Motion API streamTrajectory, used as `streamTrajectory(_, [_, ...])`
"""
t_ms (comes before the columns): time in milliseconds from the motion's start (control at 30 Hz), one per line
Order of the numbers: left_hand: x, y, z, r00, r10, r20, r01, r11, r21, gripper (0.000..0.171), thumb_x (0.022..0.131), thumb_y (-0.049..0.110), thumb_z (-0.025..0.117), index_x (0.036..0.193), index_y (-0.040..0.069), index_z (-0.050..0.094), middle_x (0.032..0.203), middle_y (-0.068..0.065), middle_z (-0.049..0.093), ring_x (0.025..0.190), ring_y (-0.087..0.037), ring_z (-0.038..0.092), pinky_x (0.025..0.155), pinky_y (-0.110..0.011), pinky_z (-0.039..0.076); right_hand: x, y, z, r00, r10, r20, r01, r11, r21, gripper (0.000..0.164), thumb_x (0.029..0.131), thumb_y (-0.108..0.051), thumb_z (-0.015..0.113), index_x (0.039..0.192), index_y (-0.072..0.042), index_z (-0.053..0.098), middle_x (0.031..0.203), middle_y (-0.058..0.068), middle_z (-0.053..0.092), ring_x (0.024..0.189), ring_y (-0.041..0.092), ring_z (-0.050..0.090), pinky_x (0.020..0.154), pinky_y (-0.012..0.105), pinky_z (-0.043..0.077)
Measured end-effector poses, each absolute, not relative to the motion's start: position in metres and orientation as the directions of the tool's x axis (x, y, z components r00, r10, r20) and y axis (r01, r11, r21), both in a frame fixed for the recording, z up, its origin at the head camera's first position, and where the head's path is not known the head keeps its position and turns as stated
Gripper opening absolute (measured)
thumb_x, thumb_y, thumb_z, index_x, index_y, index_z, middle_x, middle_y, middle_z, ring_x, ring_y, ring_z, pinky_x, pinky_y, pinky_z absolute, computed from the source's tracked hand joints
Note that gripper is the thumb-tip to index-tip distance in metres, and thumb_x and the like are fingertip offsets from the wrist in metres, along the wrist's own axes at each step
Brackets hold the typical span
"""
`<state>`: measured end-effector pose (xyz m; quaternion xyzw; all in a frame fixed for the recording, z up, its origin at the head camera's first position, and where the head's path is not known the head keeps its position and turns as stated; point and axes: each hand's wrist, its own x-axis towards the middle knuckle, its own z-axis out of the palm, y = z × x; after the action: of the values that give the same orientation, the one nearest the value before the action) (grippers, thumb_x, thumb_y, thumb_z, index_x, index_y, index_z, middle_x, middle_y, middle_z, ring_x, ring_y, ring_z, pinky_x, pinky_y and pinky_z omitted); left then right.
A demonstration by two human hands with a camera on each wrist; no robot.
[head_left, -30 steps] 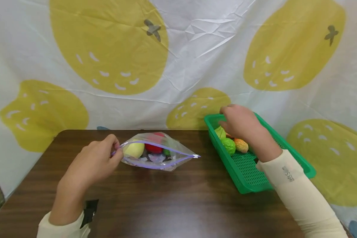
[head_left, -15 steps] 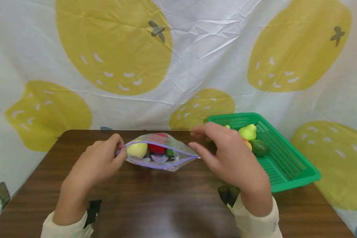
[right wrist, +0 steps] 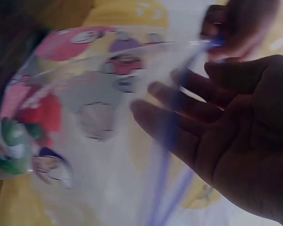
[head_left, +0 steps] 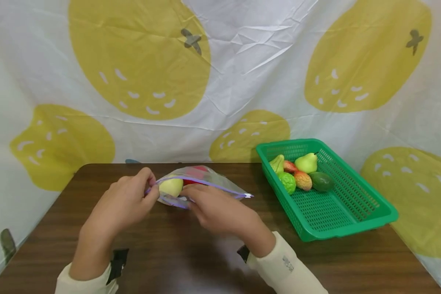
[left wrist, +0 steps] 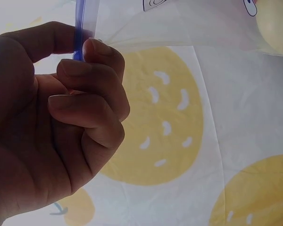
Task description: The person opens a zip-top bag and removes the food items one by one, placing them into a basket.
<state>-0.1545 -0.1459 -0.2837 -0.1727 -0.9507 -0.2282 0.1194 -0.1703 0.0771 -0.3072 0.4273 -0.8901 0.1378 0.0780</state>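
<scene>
A clear zip bag with a purple seal lies on the table, its mouth spread. Inside are a pale yellow round fruit, a red item and, in the right wrist view, something green. My left hand pinches the left corner of the bag between thumb and forefinger, its other fingers curled, as the left wrist view shows. My right hand is at the bag's mouth, partly covering the contents. In the right wrist view its fingers are spread, with nothing held, beside the purple seal.
A green basket stands at the right of the brown wooden table. It holds a pear, an avocado, an orange wrinkled piece and several other fruits. A lemon-print cloth hangs behind.
My right hand has come left from over the basket, past the bag's right end, to its mouth. The basket's contents are now uncovered. My left hand keeps pinching the bag's corner.
</scene>
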Motion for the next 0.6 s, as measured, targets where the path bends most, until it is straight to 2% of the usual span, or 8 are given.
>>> streamTrajectory(100, [-0.154,-0.146,-0.283,-0.915,0.269,0.302,0.377,0.836,0.399,0.009,0.092,0.018,0.053,0.093,0.009,0.056,0.06,-0.001,0.048,0.053,-0.019,0.046,0.048,-0.034,0.036,-0.182,0.072,-0.313,-0.627,-0.733,0.266,-0.777,0.615,-0.136,0.029,0.093,-0.002,0.056,0.121,-0.004,0.061,0.104,0.004,0.067,0.092,0.016,0.06,0.087,0.034,0.053])
streamTrajectory(200, [-0.155,-0.144,-0.283,-0.913,0.272,0.305,0.381,0.836,0.395,0.008,0.092,0.018,0.053,0.092,0.01,0.055,0.06,-0.001,0.048,0.053,-0.02,0.046,0.048,-0.035,0.037,-0.192,0.067,-0.317,-0.667,-0.7,0.255,-0.742,0.656,-0.14,0.033,0.091,-0.004,0.059,0.124,-0.003,0.06,0.105,0.005,0.068,0.092,0.017,0.06,0.086,0.034,0.054])
streamTrajectory(333, [-0.155,-0.142,-0.284,-0.906,0.275,0.322,0.391,0.835,0.386,0.007,0.091,0.017,0.054,0.09,0.01,0.055,0.06,0.0,0.048,0.054,-0.02,0.047,0.049,-0.035,0.038,-0.205,0.063,-0.321,-0.745,-0.631,0.216,-0.667,0.712,-0.221,0.032,0.089,-0.009,0.064,0.12,-0.006,0.059,0.095,0.003,0.066,0.086,0.016,0.058,0.081,0.034,0.053])
streamTrajectory(433, [-0.154,-0.141,-0.285,-0.905,0.28,0.321,0.395,0.833,0.387,0.007,0.091,0.017,0.054,0.09,0.01,0.055,0.06,0.0,0.048,0.053,-0.019,0.046,0.049,-0.035,0.038,-0.212,0.062,-0.326,-0.774,-0.609,0.173,-0.632,0.727,-0.269,0.032,0.086,-0.012,0.067,0.116,-0.007,0.057,0.089,0.004,0.062,0.08,0.016,0.055,0.078,0.034,0.052])
streamTrajectory(600, [-0.152,-0.138,-0.285,-0.907,0.278,0.316,0.391,0.835,0.388,0.006,0.091,0.016,0.054,0.09,0.011,0.055,0.06,0.0,0.047,0.052,-0.018,0.045,0.048,-0.034,0.037,-0.224,0.062,-0.332,-0.816,-0.575,0.06,-0.562,0.764,-0.317,0.036,0.084,-0.018,0.069,0.116,-0.007,0.056,0.099,0.005,0.063,0.087,0.015,0.055,0.085,0.034,0.051])
